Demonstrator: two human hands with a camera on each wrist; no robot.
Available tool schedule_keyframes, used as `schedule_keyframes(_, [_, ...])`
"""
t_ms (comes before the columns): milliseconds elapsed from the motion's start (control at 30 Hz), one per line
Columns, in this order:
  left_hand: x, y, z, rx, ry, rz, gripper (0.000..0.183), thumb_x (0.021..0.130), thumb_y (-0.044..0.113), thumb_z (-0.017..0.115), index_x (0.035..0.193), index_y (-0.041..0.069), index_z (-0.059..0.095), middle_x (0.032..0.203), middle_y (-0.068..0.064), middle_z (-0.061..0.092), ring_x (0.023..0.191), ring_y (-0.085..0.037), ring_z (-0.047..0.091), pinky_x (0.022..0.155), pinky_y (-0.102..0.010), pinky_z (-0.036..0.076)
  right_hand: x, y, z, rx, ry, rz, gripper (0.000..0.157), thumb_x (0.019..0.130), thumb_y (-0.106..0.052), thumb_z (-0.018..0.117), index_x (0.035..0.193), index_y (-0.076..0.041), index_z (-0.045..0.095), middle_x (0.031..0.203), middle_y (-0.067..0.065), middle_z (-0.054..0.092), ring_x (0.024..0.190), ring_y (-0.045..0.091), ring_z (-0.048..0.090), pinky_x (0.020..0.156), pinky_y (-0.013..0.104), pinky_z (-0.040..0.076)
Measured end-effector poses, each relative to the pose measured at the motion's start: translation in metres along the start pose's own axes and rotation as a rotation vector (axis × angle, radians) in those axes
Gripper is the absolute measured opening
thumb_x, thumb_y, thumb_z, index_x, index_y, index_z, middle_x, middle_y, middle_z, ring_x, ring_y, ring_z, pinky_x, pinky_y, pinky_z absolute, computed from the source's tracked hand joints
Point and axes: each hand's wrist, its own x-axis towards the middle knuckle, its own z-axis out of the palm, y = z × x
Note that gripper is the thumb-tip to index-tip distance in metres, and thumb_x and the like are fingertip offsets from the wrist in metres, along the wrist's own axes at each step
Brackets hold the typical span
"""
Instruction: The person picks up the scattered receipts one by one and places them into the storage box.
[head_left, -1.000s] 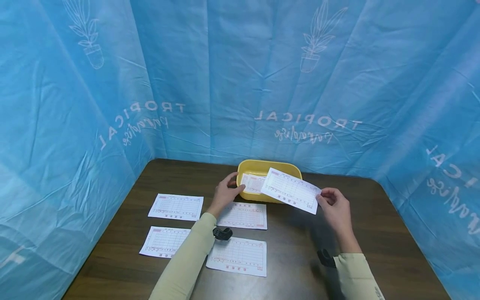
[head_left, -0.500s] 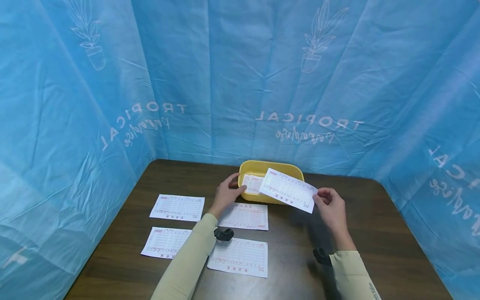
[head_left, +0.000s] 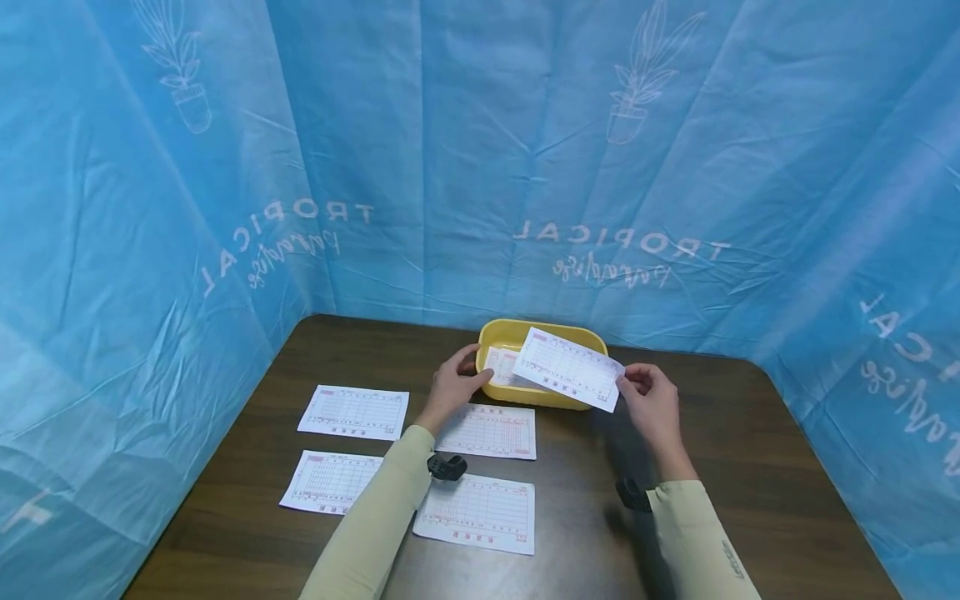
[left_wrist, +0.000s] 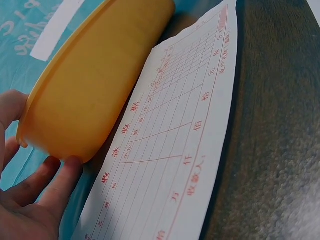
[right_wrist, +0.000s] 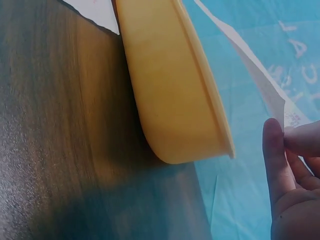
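My left hand [head_left: 452, 388] grips the left end of a yellow plastic basin [head_left: 517, 395] at the back of the table. In the left wrist view, fingers [left_wrist: 72, 167] touch the basin's outer side near its end. My right hand [head_left: 656, 410] pinches the right end of a printed receipt sheet [head_left: 568, 368] between thumb and fingers. The sheet hangs tilted over the basin's right half and front rim. In the right wrist view, its edge [right_wrist: 255, 67] stands apart from the basin. Another printed slip [head_left: 502, 365] lies inside the basin, partly hidden by the held sheet.
Two receipts with red print, one [head_left: 491, 432] in front of the basin and one [head_left: 476, 513] nearer, lie on the dark wooden table [head_left: 720, 433]. Two more slips [head_left: 354, 412] [head_left: 330, 482] lie to the left, the nearer partly behind my left sleeve. A blue curtain [head_left: 465, 167] hangs behind.
My right hand has moved left and slightly away from me, carrying the receipt further over the basin. My left hand stays at the basin's left end.
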Motion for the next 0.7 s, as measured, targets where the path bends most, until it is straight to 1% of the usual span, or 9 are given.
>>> schedule_keyframes(133, [0.002, -0.001, 0.001, 0.013, -0.001, 0.016, 0.059, 0.084, 0.043, 0.072, 0.138, 0.032, 0.052, 0.128, -0.005, 0.057, 0.118, -0.023, 0.052, 0.09, -0.041, 0.048, 0.003, 0.001, 0.002, 0.0, 0.007, 0.0, 0.022, 0.095, -0.015, 0.061, 0.114, -0.004, 0.058, 0.112, 0.013, 0.059, 0.092, 0.025, 0.056, 0.071, 0.027, 0.048])
schedule_keyframes(300, [0.004, -0.003, 0.002, 0.022, -0.01, 0.003, 0.058, 0.084, 0.043, 0.072, 0.138, 0.035, 0.051, 0.13, -0.004, 0.055, 0.118, -0.021, 0.051, 0.091, -0.04, 0.047, 0.007, 0.0, 0.003, -0.006, -0.008, -0.012, 0.024, 0.095, -0.016, 0.061, 0.115, -0.003, 0.058, 0.112, 0.014, 0.059, 0.092, 0.025, 0.055, 0.069, 0.024, 0.048])
schedule_keyframes(367, [0.004, -0.002, 0.001, 0.021, -0.005, -0.006, 0.057, 0.084, 0.042, 0.073, 0.137, 0.035, 0.051, 0.13, -0.003, 0.055, 0.118, -0.021, 0.051, 0.091, -0.04, 0.047, 0.009, -0.001, 0.005, -0.007, -0.019, -0.018, 0.025, 0.096, -0.017, 0.06, 0.116, -0.003, 0.058, 0.112, 0.014, 0.059, 0.092, 0.026, 0.055, 0.07, 0.025, 0.048])
schedule_keyframes(533, [0.004, -0.002, 0.0, 0.014, -0.003, 0.0, 0.057, 0.084, 0.041, 0.073, 0.137, 0.035, 0.051, 0.131, -0.004, 0.055, 0.12, -0.024, 0.051, 0.092, -0.041, 0.047, 0.012, -0.005, 0.009, -0.001, -0.023, -0.016, 0.023, 0.096, -0.017, 0.06, 0.114, -0.004, 0.058, 0.112, 0.013, 0.059, 0.093, 0.025, 0.055, 0.072, 0.029, 0.048])
schedule_keyframes(700, [0.004, -0.004, 0.0, 0.012, -0.006, -0.01, 0.058, 0.084, 0.041, 0.073, 0.137, 0.036, 0.051, 0.13, -0.004, 0.055, 0.118, -0.022, 0.052, 0.091, -0.04, 0.048, 0.015, -0.006, 0.012, 0.004, -0.032, -0.006, 0.023, 0.096, -0.016, 0.06, 0.115, -0.004, 0.058, 0.113, 0.013, 0.059, 0.094, 0.026, 0.056, 0.075, 0.032, 0.049])
